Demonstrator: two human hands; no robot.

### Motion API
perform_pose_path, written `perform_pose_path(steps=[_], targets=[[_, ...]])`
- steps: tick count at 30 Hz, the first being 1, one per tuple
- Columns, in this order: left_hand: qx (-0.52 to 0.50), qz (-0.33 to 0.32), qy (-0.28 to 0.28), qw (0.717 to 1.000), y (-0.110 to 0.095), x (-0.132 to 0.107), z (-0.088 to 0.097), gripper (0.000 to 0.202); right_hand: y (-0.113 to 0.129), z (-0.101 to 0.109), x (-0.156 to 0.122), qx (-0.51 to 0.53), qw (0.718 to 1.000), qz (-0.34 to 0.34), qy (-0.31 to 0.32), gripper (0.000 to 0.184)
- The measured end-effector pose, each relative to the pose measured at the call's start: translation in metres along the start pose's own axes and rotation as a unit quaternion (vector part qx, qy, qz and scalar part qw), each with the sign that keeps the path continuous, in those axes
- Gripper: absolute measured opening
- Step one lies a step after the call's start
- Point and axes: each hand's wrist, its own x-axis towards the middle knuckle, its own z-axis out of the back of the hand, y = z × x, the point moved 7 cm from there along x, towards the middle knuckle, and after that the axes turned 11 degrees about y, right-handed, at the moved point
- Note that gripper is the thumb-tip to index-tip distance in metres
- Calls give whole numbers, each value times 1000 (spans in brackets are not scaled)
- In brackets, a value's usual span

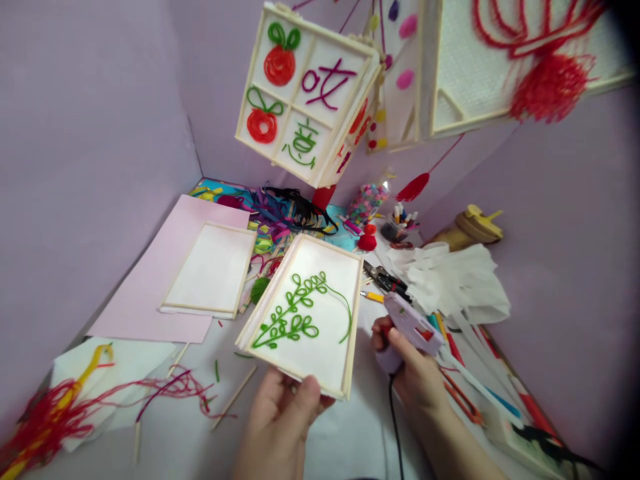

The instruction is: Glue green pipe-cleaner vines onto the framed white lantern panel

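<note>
Low over the middle of the bench, we hold a white panel with a wooden border in our left hand, its face turned up toward us and its long sides slanting. The left fingers close on its bottom edge, the thumb in front and the others tucked behind. On the panel lies a leafy sprig of green cord, stem and looped leaves, with one loose end curving down near the right edge. Our right hand, just beside the panel, has its fingers wrapped round the handle of a pale purple glue gun, whose black cable hangs below; the gun and the panel stand apart. To the left, a second panel, plain white, lies partly on a pink sheet, and a green ball sits between the two panels. Red yarn sprawls at the near left. Behind, we see a heap of coloured ribbons, a jar of small pompoms and a tub of pens. White cloth lies crumpled on the right, near a brown cup. A decorated lantern hangs above the bench.
</note>
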Motion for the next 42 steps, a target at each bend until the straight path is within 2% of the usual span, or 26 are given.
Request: perform_pose_path(steps=[3,8,14,18,21,23,29,33,37,42], targets=[[22,-17,-23,999,-6,-4,-5,44,9,-7,-5,4,999,8,44,19],[55,-35,-15,998,-10,-5,-12,40,24,-20,-22,8,989,24,148,19],[96,-75,-1,992,-9,-2,-14,39,33,-21,-45,-59,967,-12,246,25],[116,-69,5,991,-3,-1,-13,38,47,-23,-49,-168,957,-2,236,23],[126,-59,6,990,0,0,-12,42,55,-34,-48,-234,938,6,254,20],[126,-55,7,990,0,1,-12,43,56,-41,-47,-241,932,-1,270,18],[115,-45,-7,992,1,0,-13,45,56,-44,-47,-228,941,-24,249,18],[102,-43,2,994,3,0,-14,45,57,-47,-46,-228,931,-32,284,19],[88,-47,21,995,3,1,-15,44,49,-35,-46,-231,920,-76,308,22],[93,-50,23,994,3,1,-14,41,35,-13,-46,-218,916,-162,296,29]])
